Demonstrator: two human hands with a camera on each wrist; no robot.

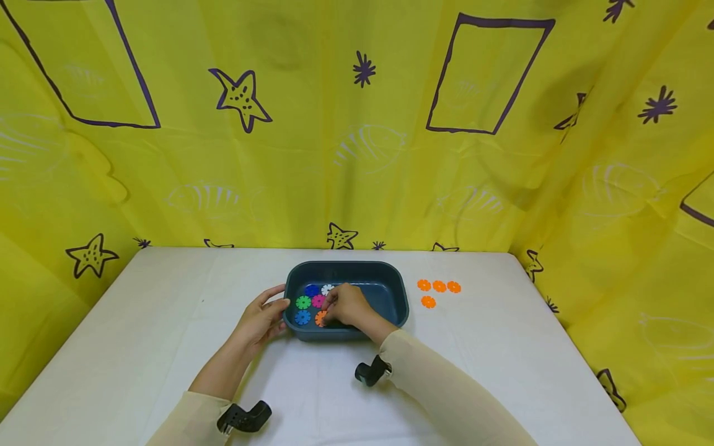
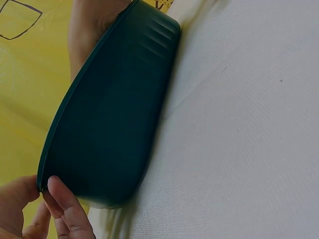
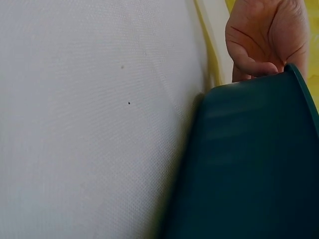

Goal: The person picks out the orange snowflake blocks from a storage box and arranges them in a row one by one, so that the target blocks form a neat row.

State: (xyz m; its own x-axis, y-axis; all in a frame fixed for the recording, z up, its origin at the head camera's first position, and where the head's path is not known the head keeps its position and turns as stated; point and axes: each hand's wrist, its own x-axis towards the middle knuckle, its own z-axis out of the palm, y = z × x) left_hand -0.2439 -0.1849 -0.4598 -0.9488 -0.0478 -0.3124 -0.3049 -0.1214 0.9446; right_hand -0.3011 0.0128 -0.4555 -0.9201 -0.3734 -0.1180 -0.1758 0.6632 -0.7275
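Observation:
A dark teal plastic tub (image 1: 390, 266) stands on the table, holding several notched plastic discs at its left side. Among them are a dark blue disc (image 1: 312, 290), a white disc (image 1: 327, 289), a green disc (image 1: 303, 302), a pink disc (image 1: 318, 301) and a lighter blue disc (image 1: 302, 317). My left hand (image 1: 266, 316) grips the tub's left end, pinching its rim, as the left wrist view also shows. Inside the tub, my right hand (image 1: 348, 305) has its fingers curled down, pinching an orange disc (image 1: 320, 318) at its right edge. The tub's wall hides those fingertips in the right wrist view.
Right of the tub, several loose orange discs (image 1: 439, 286) lie on the white-covered table (image 1: 480, 347). A yellow patterned curtain (image 1: 312, 155) hangs behind the table and along its sides. Each forearm wears a black wrist camera (image 1: 243, 417).

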